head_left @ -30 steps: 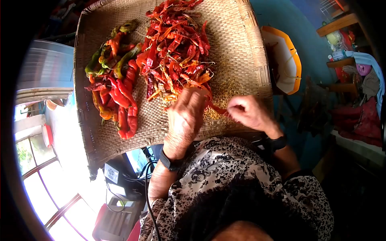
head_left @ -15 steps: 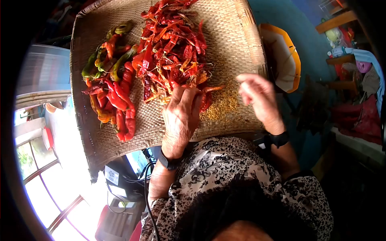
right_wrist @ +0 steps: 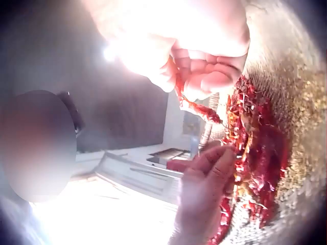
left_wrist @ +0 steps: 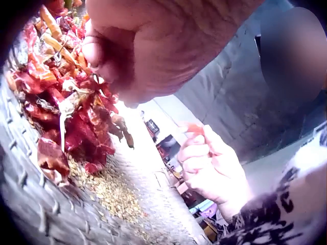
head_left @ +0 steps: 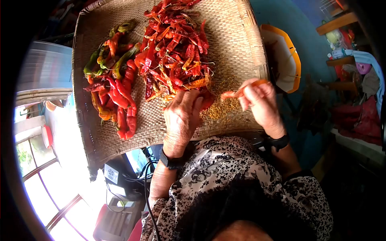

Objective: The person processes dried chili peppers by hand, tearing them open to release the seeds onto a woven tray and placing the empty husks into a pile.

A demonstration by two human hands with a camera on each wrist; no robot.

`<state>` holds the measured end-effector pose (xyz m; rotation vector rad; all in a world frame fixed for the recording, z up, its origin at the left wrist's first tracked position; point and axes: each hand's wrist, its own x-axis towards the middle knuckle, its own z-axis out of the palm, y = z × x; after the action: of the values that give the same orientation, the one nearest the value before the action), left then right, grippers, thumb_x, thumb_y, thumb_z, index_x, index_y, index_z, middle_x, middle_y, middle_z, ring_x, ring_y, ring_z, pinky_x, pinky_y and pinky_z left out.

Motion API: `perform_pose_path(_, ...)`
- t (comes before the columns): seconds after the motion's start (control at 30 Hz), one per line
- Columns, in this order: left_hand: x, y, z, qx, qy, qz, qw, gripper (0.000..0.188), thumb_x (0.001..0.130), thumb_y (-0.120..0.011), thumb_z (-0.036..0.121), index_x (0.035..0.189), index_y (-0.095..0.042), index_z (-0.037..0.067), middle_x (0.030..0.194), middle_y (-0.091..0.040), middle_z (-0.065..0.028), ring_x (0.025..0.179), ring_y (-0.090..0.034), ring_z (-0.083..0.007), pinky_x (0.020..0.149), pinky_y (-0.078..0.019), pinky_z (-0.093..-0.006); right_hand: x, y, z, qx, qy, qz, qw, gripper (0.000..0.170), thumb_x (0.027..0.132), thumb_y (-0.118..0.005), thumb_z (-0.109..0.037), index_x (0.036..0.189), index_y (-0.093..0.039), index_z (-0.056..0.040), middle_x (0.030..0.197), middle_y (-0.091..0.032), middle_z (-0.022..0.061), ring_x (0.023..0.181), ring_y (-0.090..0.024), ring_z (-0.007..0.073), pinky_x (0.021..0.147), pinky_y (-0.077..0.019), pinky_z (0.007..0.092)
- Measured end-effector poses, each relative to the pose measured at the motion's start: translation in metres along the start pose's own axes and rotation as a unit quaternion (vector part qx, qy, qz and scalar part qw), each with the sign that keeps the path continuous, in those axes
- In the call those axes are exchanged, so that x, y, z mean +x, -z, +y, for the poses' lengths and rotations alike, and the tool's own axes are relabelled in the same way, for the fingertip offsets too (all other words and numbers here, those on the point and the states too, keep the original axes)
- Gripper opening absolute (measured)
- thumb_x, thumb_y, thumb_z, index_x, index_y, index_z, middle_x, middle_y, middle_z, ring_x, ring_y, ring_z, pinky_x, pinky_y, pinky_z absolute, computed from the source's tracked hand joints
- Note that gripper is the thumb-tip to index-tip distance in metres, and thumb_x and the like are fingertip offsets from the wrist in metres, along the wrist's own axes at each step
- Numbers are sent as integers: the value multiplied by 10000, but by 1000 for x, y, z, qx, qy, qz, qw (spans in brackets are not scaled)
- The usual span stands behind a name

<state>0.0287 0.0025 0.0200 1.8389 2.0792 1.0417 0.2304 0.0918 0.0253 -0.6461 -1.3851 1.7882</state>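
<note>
The person's right hand (head_left: 262, 107) is raised above the near right part of a woven tray (head_left: 233, 38), its fingers curled round a reddish-orange chili (head_left: 228, 95). One end of the chili sticks out toward the pile and the other shows above the knuckles; the middle is covered by the fingers. In the right wrist view, glare washes out much of that hand, and whether the chili is whole or split is hard to make out.

The left hand (head_left: 179, 120) reaches down to the near edge of a heap of dried red chilies (head_left: 173, 46). Its fingers are bent and touch the heap, but their tips are hidden among the pods, so one cannot tell whether they pinch anything. The heap's far end is cut off by the top of the head view.

Loose yellow seeds (head_left: 221, 107) lie on the weave between the hands; single grains blur together. Left of the heap is a group of plumper red and green chilies (head_left: 120, 96), overlapping so that several are partly covered. Beyond the tray's right edge is an orange-rimmed basin (head_left: 298, 60), its near side hidden and its contents too dark to identify.
</note>
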Motion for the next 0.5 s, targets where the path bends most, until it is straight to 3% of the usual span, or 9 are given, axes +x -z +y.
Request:
perform_pose_path(0.1, 3, 2, -6, 32, 7, 4, 999, 147, 830, -670, 143, 964, -627, 101, 776, -567, -82, 644, -618, -284, 541, -501, -387, 10, 24, -13, 129, 52, 22, 990, 321, 991, -481, -282, 830, -613, -37, 863, -679, 122, 555, -516, 51, 521, -463, 213)
perform_pose_path(0.17, 6, 2, -6, 54, 2, 7, 999, 154, 831, -664, 141, 974, -624, 98, 793, -565, -87, 653, -619, -287, 544, -501, -389, 16, 50, -24, 241, 2, 100, 965, 326, 994, -475, -282, 820, -594, -33, 933, -665, 170, 588, -505, 67, 566, -452, 212)
perform_pose_path(0.2, 8, 1, -5, 73, -10, 3, 997, 163, 834, -656, 136, 985, -617, 89, 811, -560, -93, 672, -619, -288, 556, -501, -391, 16, 69, -18, 293, 26, 135, 946, 319, 990, -484, -292, 862, -579, -16, 957, -646, 192, 640, -504, 83, 618, -449, 200)
perform_pose_path(0.23, 11, 0, -4, 92, -22, 0, 996, 171, 838, -648, 131, 997, -610, 81, 829, -556, -99, 692, -618, -288, 569, -502, -392, 19, 78, -19, 356, 49, 131, 924, 333, 981, -502, -308, 939, -575, 15, 924, -645, 165, 669, -516, 113, 628, -454, 213)
perform_pose_path(0.33, 19, -10, -10, 138, -42, -20, 989, 161, 826, -603, 82, 985, -593, 62, 851, -532, -108, 766, -603, -299, 606, -499, -402, 16, 97, -10, 513, 0, 156, 844, 385, 961, -542, -286, 1085, -568, 78, 865, -639, 115, 705, -556, 165, 650, -476, 259)
perform_pose_path(0.43, 22, -13, -10, 168, -39, -45, 984, 99, 799, -582, 59, 897, -573, 61, 840, -509, -108, 795, -592, -307, 608, -494, -409, 11, 52, 4, 348, -37, 224, 910, 320, 950, -569, -271, 1064, -613, 25, 771, -619, 49, 670, -570, 114, 600, -475, 230)
perform_pose_path(0.5, 21, -13, -10, 153, -34, -53, 986, 52, 800, -589, 69, 843, -559, 67, 831, -504, -108, 788, -592, -304, 606, -493, -409, 4, 21, 11, 123, -52, 123, 983, 275, 940, -588, -244, 1063, -613, 0, 764, -622, 40, 633, -566, 84, 552, -483, 223)
